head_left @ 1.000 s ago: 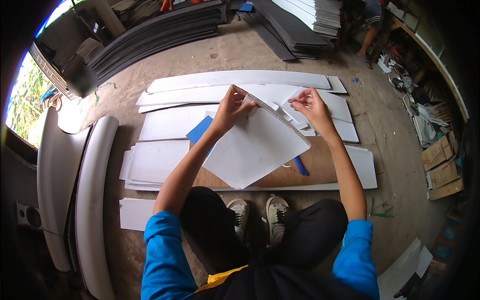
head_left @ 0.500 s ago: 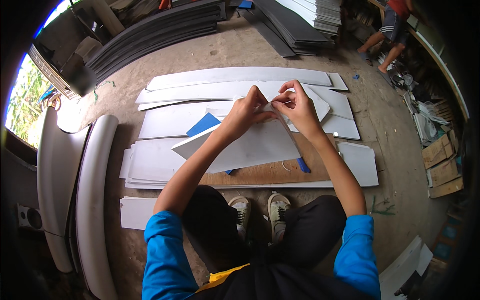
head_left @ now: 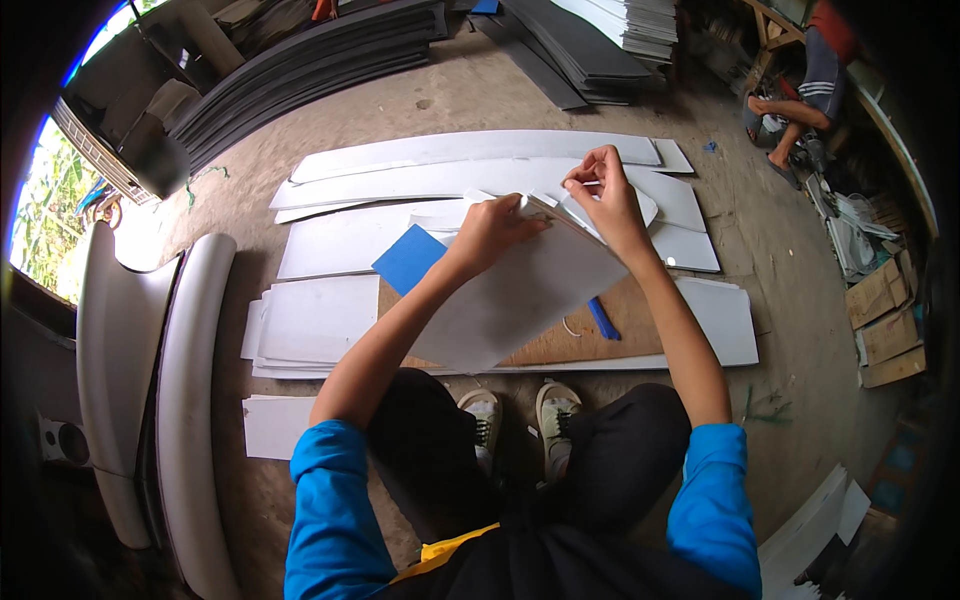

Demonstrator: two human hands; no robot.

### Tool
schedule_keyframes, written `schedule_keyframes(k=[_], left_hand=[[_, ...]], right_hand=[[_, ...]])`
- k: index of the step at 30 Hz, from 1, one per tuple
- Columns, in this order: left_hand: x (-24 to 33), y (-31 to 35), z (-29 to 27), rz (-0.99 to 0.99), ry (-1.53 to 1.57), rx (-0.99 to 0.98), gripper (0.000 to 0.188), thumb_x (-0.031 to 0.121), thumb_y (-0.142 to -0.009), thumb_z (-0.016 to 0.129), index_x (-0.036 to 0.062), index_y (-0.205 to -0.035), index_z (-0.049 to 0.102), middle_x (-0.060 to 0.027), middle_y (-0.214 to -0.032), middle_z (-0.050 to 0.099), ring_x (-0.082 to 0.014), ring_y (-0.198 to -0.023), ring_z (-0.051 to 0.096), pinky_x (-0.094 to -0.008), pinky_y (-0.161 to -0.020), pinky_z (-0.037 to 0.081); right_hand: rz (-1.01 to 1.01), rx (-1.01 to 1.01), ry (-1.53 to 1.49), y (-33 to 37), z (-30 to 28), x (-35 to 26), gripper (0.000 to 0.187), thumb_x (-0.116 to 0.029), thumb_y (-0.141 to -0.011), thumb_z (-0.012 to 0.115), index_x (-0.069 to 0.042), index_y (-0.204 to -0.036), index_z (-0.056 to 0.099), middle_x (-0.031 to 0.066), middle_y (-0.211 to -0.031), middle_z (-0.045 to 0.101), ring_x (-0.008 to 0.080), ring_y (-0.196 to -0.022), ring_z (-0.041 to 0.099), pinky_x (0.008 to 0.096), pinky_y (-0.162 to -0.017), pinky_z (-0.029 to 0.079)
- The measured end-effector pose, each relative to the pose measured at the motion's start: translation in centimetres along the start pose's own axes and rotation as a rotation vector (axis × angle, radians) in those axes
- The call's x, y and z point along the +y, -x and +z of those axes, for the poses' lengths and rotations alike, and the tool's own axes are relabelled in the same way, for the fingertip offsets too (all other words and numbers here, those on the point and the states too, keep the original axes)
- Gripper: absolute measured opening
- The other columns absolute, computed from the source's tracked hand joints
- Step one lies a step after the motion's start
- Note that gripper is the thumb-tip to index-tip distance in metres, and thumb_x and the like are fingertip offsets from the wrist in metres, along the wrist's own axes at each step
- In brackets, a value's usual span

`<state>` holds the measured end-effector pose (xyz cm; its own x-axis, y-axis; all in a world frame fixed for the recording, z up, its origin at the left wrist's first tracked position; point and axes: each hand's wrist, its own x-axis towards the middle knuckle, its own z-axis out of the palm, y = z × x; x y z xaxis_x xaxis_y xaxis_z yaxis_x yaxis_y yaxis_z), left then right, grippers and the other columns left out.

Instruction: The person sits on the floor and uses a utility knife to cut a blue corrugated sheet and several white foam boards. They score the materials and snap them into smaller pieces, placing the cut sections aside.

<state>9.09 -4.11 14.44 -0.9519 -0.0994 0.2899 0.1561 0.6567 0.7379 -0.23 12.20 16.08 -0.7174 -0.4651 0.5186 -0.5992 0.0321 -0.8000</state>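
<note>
My left hand (head_left: 490,235) is closed on the upper corner of a white foam sheet (head_left: 510,300), which tilts down toward my knees. My right hand (head_left: 614,205) is raised just right of the sheet's upper edge, its thumb and forefinger pinched; anything between them is too small to make out. Under the sheet lies a brown wooden board (head_left: 560,345), with a slim blue tool (head_left: 603,318) on it near my right forearm. A flat blue square (head_left: 408,258) rests beside my left wrist. Small white offcuts lie behind my hands.
Long white foam sheets (head_left: 460,150) cover the floor ahead. Rolled white sheets (head_left: 195,400) stand at left. Stacks of dark sheets (head_left: 300,85) lie at the back. At far right another person (head_left: 815,90) is near a bench, with cardboard pieces (head_left: 885,330) nearer me.
My hands have come apart; the right one has moved up and to the right, off the sheet's edge. The foam sheet has swung to a steeper tilt. The other person has shifted right.
</note>
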Motion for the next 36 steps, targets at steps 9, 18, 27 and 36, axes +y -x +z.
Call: schedule_keyframes(k=[9,18,27,36], left_hand=[[-2.3,-0.3,0.7,-0.193,0.065,0.270,0.027,0.021,-0.085,0.058,-0.0025,-0.085,0.043,-0.0128,-0.063,0.055,-0.0150,-0.056,0.052,-0.0300,-0.052,0.042],[-2.2,-1.3,1.9,-0.268,0.118,0.333,0.030,0.024,-0.086,0.056,-0.0026,-0.091,0.042,-0.0084,-0.061,0.052,-0.0102,-0.056,0.047,-0.0260,-0.050,0.040],[-0.6,-2.3,1.0,-0.165,0.406,0.349,0.029,0.024,-0.088,0.054,-0.0015,-0.091,0.042,-0.0075,-0.069,0.054,-0.0104,-0.062,0.047,-0.0254,-0.055,0.041],[2.0,-1.9,1.0,0.030,0.102,0.521,0.023,0.012,-0.088,0.050,-0.0027,-0.099,0.036,-0.0220,-0.070,0.057,-0.0312,-0.063,0.059,-0.0364,-0.055,0.044]], right_hand=[[0.519,-0.100,0.085,5.6,-4.3,16.2,0.008,-0.005,-0.082,0.055,-0.001,-0.085,0.048,0.0058,-0.067,0.057,0.0112,-0.056,0.055,0.0231,-0.050,0.045],[0.440,-0.217,0.724,20.4,-0.5,25.1,0.043,-0.020,-0.067,0.069,-0.002,-0.098,0.045,0.0192,-0.096,0.052,0.0354,-0.091,0.052,0.0408,-0.074,0.045],[0.682,-0.054,0.617,18.4,-1.8,26.1,0.032,-0.022,-0.079,0.054,0.000,-0.100,0.046,0.0213,-0.098,0.052,0.0362,-0.088,0.054,0.0427,-0.072,0.044],[0.348,0.019,0.259,5.1,-8.4,1.9,0.034,-0.034,-0.092,0.042,0.000,-0.090,0.048,0.0141,-0.060,0.052,0.0242,-0.052,0.053,0.0359,-0.050,0.037]])
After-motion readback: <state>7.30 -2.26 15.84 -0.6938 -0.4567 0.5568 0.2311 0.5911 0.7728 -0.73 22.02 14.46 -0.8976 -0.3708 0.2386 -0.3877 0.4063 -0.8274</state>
